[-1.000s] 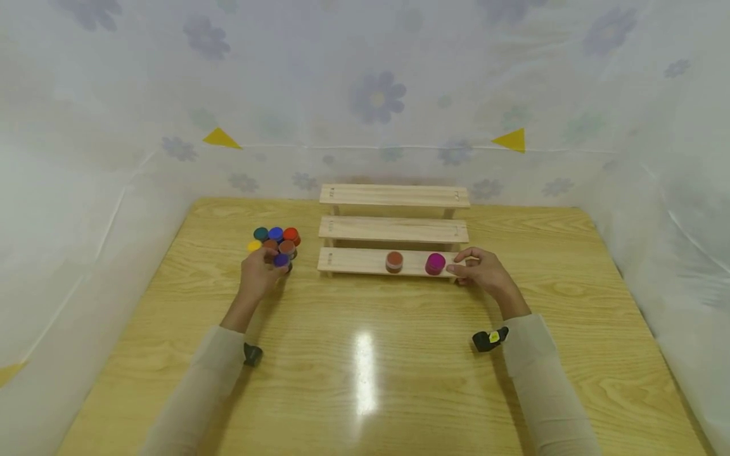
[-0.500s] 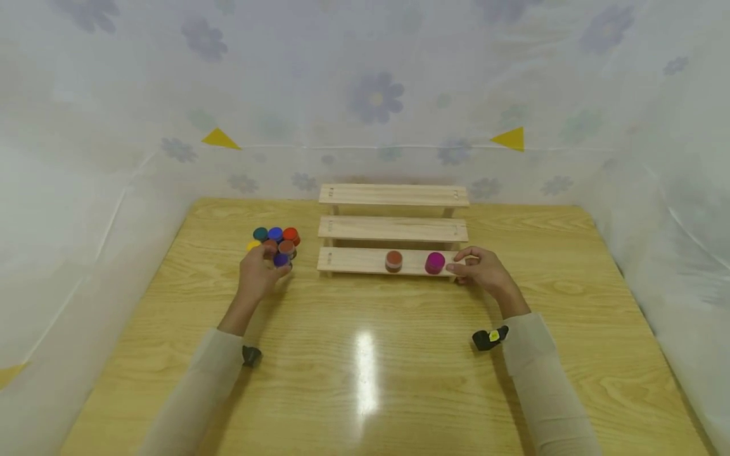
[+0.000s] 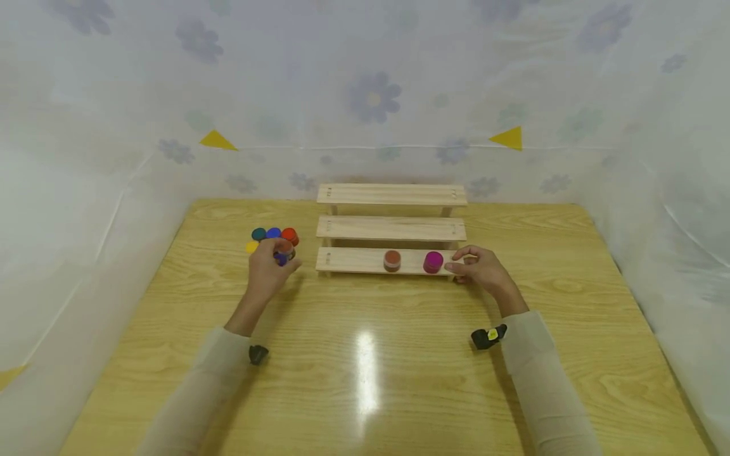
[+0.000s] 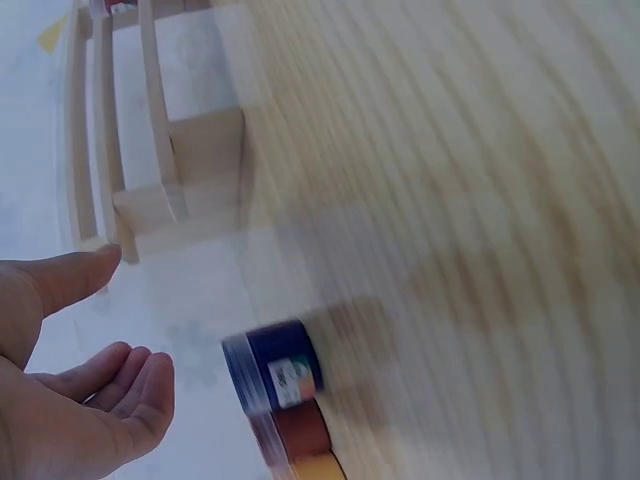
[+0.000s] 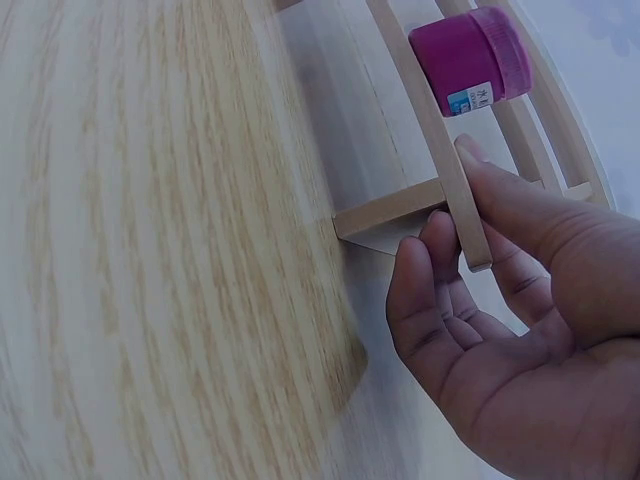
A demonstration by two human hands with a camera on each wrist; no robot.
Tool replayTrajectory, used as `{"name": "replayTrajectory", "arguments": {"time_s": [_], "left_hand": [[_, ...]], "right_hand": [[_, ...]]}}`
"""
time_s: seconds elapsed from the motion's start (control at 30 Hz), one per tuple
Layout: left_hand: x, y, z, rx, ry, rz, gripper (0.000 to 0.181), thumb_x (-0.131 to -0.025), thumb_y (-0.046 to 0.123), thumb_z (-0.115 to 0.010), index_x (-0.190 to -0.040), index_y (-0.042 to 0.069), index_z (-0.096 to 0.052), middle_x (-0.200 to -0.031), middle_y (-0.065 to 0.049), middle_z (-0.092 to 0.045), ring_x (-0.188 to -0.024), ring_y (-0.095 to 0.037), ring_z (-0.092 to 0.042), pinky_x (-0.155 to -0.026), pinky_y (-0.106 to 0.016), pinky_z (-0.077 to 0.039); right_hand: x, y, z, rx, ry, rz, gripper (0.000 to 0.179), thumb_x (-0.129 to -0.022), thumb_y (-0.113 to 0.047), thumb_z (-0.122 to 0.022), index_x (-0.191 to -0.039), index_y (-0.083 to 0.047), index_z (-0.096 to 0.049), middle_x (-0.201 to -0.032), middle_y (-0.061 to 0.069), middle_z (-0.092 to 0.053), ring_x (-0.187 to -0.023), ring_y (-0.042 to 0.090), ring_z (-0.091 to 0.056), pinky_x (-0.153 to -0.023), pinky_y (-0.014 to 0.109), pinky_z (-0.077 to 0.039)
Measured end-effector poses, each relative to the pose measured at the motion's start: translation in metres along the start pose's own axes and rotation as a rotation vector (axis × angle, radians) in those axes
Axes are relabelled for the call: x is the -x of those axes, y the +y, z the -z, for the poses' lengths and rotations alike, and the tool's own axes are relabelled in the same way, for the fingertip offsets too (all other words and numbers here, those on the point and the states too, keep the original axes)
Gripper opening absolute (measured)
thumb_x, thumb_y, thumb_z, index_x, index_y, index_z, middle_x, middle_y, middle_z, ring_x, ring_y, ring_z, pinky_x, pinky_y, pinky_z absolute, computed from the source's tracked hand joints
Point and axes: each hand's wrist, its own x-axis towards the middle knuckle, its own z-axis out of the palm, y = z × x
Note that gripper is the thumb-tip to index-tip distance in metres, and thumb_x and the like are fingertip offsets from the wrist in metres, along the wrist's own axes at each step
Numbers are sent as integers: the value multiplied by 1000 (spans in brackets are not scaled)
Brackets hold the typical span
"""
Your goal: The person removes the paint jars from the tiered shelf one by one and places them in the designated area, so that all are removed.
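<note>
Over a cluster of small paint jars, my left hand [image 3: 267, 271] hovers with thumb and fingers spread apart and nothing between them. The left wrist view has a dark blue jar [image 4: 275, 367] a short way from the fingertips. In the head view the hand partly covers that jar and a brown one [image 3: 286, 249]. My right hand [image 3: 481, 271] grips the right end of the lowest board of a three-step wooden rack [image 3: 353, 261], thumb above and fingers curled below. On that board stand a brown jar [image 3: 391, 261] and, near the thumb, a magenta jar [image 3: 433, 262].
Red [image 3: 289, 237], blue [image 3: 274, 233], dark green [image 3: 259, 234] and yellow [image 3: 251, 247] jars sit behind and left of the left hand. The rack's upper boards [image 3: 392, 228] rise toward the flowered sheet [image 3: 373, 98] at the back.
My left hand has shifted slightly to the right over the jars, and its thumb has spread outward. The right hand stays on the rack's end. Jars on the rack stand as before.
</note>
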Motion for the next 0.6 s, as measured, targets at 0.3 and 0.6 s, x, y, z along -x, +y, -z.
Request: {"name": "replayTrajectory", "arguments": {"time_s": [0.3,0.6], "left_hand": [[2,30,-18,97,-61,1,55,-79,14,-77,-126,-3,-53,-126,-22,-55,-116,-38,-53,-93,-48,-49],[5,53,-42,118,-104,-49,54,-80,18,-77,-125,-1,-53,-124,-19,-56,-116,-33,-53,-91,-44,-50]], "right_hand": [[0,-1,-1,-11,-13,11,30,-87,-21,-70,-106,-4,-54,-60,-6,-50,-69,14,-64,-73,30,-58],[3,-4,-3,-16,-9,14,35,-87,-19,-70,-110,1,-53,-59,-5,-50,-67,14,-63,-72,30,-58]]}}
